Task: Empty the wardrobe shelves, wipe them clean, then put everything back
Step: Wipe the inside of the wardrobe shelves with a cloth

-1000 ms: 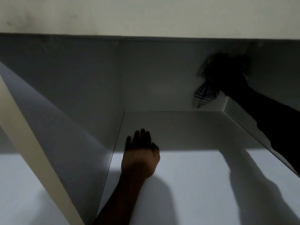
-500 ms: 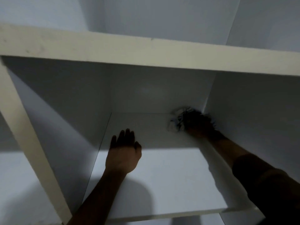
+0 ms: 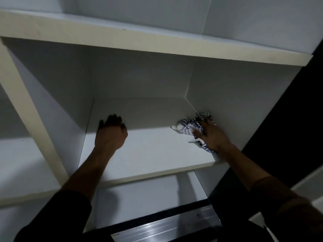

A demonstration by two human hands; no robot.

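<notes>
A white wardrobe shelf (image 3: 153,154) fills the middle of the head view and nothing stands on it. My right hand (image 3: 212,135) presses a blue-and-white striped cloth (image 3: 187,125) onto the shelf along its right wall. The cloth bunches out ahead of and under the fingers. My left hand (image 3: 111,133) rests palm down on the left part of the shelf, fingers pointing toward the shadowed back, holding nothing.
A cream shelf board (image 3: 157,44) runs overhead. A cream upright (image 3: 33,109) divides off a left compartment (image 3: 21,163). A lower shelf (image 3: 148,199) shows below, with a metal sliding-door track (image 3: 166,227) at the floor. A dark door edge (image 3: 279,110) stands at the right.
My right hand has drawn the cloth from the back right corner forward along the right wall. The view has tilted down, showing the lower shelf and track. The left hand has stayed put.
</notes>
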